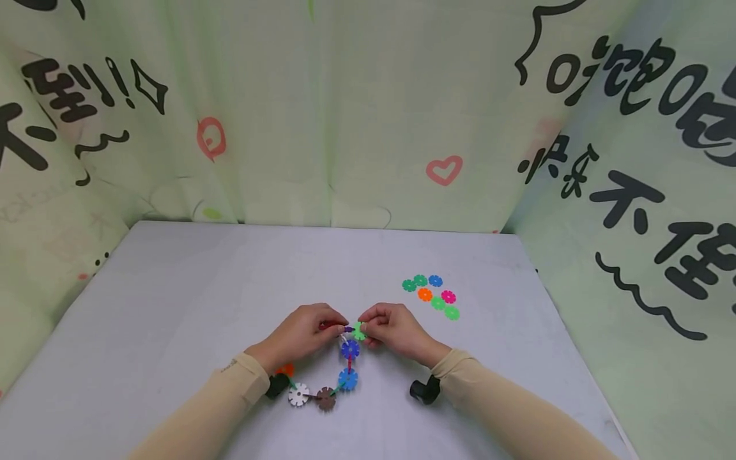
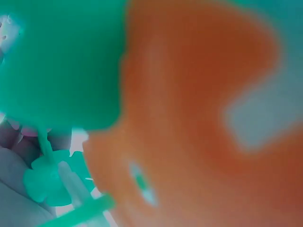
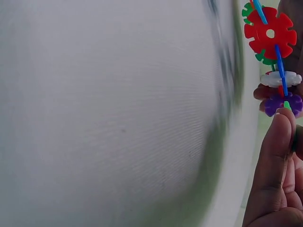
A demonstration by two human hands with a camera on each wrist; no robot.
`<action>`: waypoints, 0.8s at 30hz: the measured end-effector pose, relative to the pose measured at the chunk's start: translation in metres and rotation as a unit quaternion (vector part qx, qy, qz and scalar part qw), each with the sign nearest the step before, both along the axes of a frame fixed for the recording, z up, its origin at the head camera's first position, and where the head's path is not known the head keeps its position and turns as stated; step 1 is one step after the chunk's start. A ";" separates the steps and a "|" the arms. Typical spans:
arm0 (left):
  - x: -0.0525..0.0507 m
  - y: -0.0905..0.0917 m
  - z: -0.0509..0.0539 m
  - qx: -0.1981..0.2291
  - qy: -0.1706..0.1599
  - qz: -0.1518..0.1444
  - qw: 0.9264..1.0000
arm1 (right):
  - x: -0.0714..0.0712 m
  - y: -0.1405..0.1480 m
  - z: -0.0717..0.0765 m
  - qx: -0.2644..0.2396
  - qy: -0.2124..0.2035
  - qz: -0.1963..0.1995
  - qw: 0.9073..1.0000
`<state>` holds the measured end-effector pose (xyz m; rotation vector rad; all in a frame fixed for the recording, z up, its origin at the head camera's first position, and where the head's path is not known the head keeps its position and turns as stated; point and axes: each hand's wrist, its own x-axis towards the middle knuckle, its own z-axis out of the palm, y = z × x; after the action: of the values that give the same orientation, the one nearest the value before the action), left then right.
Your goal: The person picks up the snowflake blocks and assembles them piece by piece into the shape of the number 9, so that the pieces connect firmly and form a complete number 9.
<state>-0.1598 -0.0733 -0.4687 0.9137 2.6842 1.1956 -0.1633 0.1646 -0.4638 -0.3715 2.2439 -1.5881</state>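
My left hand (image 1: pixel 301 332) pinches the end of a chain of notched plastic snowflake discs, by a purple disc (image 3: pixel 272 106). Facing it, my right hand (image 1: pixel 401 329) holds a light green disc (image 1: pixel 359 333) between thumb and fingers; it meets the purple disc's edge. Down from the hands hangs or lies the chain: a dark blue disc (image 1: pixel 349 349), a lighter blue disc (image 1: pixel 347 380), a brown disc (image 1: pixel 326 400) and a white disc (image 1: pixel 298 395). An orange disc (image 2: pixel 189 142) fills much of the left wrist view, blurred. Beyond the right fingertips, a red disc (image 3: pixel 282 34) shows in the right wrist view.
Several loose discs, among them an orange one (image 1: pixel 425 294), a pink one (image 1: pixel 448 296) and a blue one (image 1: pixel 435 280), lie behind the right hand on the white table (image 1: pixel 230 268). A printed curtain (image 1: pixel 374 128) surrounds the table's back and sides.
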 end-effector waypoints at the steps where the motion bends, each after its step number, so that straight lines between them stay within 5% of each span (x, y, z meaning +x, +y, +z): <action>1: 0.000 0.000 0.000 -0.002 0.002 0.001 1.000 | 0.000 0.000 0.001 0.000 0.000 0.000 1.000; 12: -0.002 0.002 0.007 -0.021 0.010 0.011 1.000 | -0.001 -0.001 0.001 -0.015 -0.014 -0.002 1.000; 24: -0.002 0.006 0.006 -0.024 0.072 0.015 0.997 | -0.001 -0.004 0.002 -0.036 -0.024 -0.016 0.999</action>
<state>-0.1617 -0.0676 -0.4625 0.9934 2.8335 1.1072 -0.1647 0.1609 -0.4616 -0.3148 2.1711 -1.6799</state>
